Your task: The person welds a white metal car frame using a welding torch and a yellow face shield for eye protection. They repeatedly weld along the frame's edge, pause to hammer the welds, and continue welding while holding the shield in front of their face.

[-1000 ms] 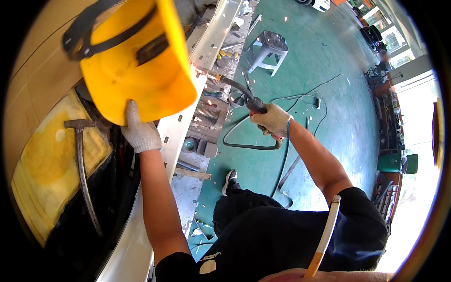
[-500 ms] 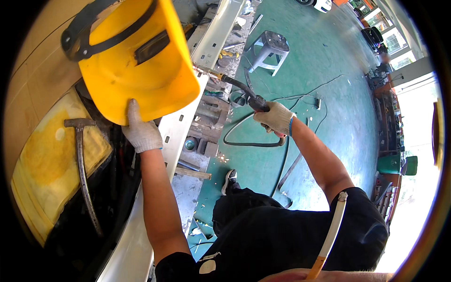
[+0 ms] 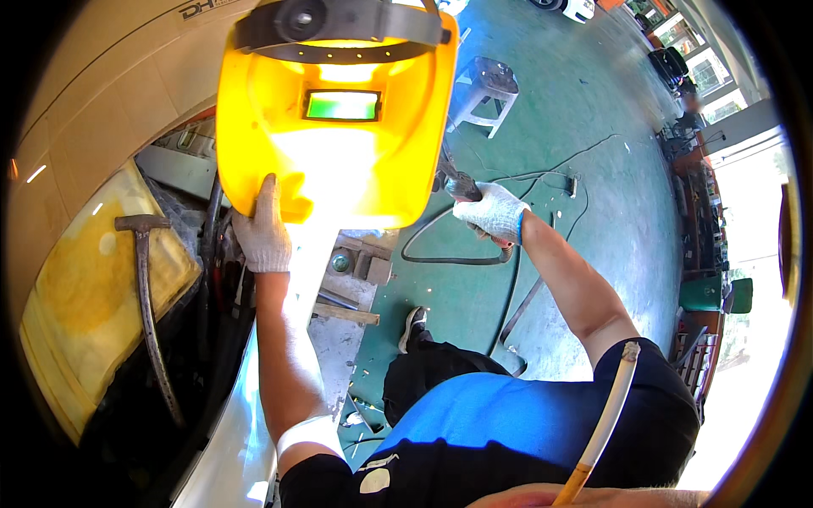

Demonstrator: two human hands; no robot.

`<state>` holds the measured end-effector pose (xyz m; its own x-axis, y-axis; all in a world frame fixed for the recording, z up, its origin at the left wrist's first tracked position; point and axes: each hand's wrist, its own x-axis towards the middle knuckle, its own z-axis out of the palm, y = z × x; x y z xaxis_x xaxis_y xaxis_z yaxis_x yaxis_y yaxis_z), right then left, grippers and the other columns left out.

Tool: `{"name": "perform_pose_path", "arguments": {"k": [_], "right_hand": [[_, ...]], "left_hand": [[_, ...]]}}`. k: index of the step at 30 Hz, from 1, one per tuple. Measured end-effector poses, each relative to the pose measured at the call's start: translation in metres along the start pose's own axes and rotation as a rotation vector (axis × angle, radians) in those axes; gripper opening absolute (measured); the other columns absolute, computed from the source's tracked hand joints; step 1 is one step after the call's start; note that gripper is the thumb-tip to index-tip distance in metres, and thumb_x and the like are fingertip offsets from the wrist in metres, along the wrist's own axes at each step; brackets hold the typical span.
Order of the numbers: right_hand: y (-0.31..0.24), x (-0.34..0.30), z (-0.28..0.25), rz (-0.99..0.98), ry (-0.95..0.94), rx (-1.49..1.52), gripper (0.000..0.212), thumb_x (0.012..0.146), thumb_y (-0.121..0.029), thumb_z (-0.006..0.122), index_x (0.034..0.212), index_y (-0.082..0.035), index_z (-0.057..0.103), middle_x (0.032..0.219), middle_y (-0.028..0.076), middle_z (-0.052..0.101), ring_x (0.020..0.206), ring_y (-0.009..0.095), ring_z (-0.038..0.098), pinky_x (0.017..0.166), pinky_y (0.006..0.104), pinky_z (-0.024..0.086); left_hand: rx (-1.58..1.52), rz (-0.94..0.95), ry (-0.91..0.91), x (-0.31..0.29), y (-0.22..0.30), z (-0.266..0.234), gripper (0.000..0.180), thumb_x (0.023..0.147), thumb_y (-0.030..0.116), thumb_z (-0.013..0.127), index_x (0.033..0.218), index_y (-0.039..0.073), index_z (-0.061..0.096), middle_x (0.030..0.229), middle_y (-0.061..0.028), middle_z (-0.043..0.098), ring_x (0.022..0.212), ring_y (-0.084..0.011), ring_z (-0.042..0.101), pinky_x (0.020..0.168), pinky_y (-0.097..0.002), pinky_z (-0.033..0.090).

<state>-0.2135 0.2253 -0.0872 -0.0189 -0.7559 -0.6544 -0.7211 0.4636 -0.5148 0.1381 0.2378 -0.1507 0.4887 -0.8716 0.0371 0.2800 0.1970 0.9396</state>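
In my gloved left hand (image 3: pixel 264 233) is the lower edge of a yellow welding mask (image 3: pixel 262 161), its inside turned toward me. Bright light floods the mask, and its small window (image 3: pixel 343 106) glows green. My gloved right hand (image 3: pixel 491 212) is wrapped round the black handle of a welding torch (image 3: pixel 461 186). The torch's front end disappears behind the mask, so its tip is hidden. Below the mask a long pale metal beam (image 3: pixel 315 279) runs toward me, strongly lit beside my left forearm.
A hammer (image 3: pixel 148 288) lies over a yellowed panel (image 3: pixel 85 271) at the left. Cardboard (image 3: pixel 110 93) rises behind. A grey stool (image 3: pixel 487 85) stands on the green floor, where a hose (image 3: pixel 457 261) loops. Tools and metal parts crowd the bench (image 3: pixel 339 339).
The mask has swung right and turned upright, now covering the torch's front end. Intense light has appeared behind and under it, falling on my arm and shirt. My right hand stays nearly in place.
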Motion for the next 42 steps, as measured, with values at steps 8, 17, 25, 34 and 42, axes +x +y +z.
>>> {"name": "perform_pose_path", "arguments": {"k": [8, 17, 25, 34, 42], "right_hand": [[0.008, 0.001, 0.007, -0.024, 0.004, 0.044, 0.025, 0.089, -0.031, 0.067, 0.096, -0.007, 0.064, 0.072, 0.001, 0.059, 0.062, 0.013, 0.058, 0.054, 0.0342, 0.050], [0.017, 0.009, 0.011, -0.025, 0.040, 0.030, 0.027, 0.088, -0.031, 0.067, 0.096, -0.006, 0.063, 0.070, 0.002, 0.058, 0.053, 0.013, 0.054, 0.041, 0.0336, 0.042], [0.014, 0.006, 0.009, 0.003, 0.038, 0.003, 0.026, 0.088, -0.031, 0.065, 0.092, -0.005, 0.061, 0.066, 0.003, 0.056, 0.047, 0.014, 0.052, 0.035, 0.0348, 0.040], [0.008, -0.001, 0.005, -0.019, 0.012, 0.019, 0.025, 0.090, -0.031, 0.065, 0.093, -0.007, 0.060, 0.069, 0.002, 0.056, 0.051, 0.013, 0.054, 0.035, 0.0341, 0.041], [0.008, -0.008, 0.011, -0.028, 0.015, 0.100, 0.028, 0.089, -0.030, 0.071, 0.099, -0.005, 0.063, 0.071, 0.002, 0.058, 0.056, 0.013, 0.057, 0.050, 0.0329, 0.049]], "left_hand": [[-0.415, -0.052, 0.282, 0.006, 0.014, 0.008, 0.056, 0.103, 0.021, 0.065, 0.150, -0.004, 0.049, 0.145, -0.0174, 0.060, 0.133, -0.0330, 0.060, 0.110, -0.0450, 0.050], [-0.512, -0.047, 0.312, 0.009, 0.008, 0.000, 0.056, 0.101, 0.020, 0.066, 0.149, -0.005, 0.050, 0.145, -0.0181, 0.061, 0.133, -0.0333, 0.060, 0.114, -0.0452, 0.047], [-0.178, -0.074, 0.122, -0.001, 0.008, 0.008, 0.042, 0.099, 0.013, 0.071, 0.134, -0.008, 0.063, 0.132, -0.0136, 0.069, 0.115, -0.0232, 0.067, 0.101, -0.0357, 0.052], [-0.017, 0.005, 0.044, 0.002, -0.001, 0.004, 0.043, 0.099, 0.018, 0.073, 0.133, -0.008, 0.065, 0.126, -0.0142, 0.072, 0.112, -0.0228, 0.068, 0.099, -0.0355, 0.053], [-0.405, -0.009, 0.318, 0.006, 0.012, 0.009, 0.062, 0.099, 0.018, 0.070, 0.151, -0.007, 0.047, 0.143, -0.0200, 0.061, 0.125, -0.0366, 0.065, 0.107, -0.0477, 0.053]]}}
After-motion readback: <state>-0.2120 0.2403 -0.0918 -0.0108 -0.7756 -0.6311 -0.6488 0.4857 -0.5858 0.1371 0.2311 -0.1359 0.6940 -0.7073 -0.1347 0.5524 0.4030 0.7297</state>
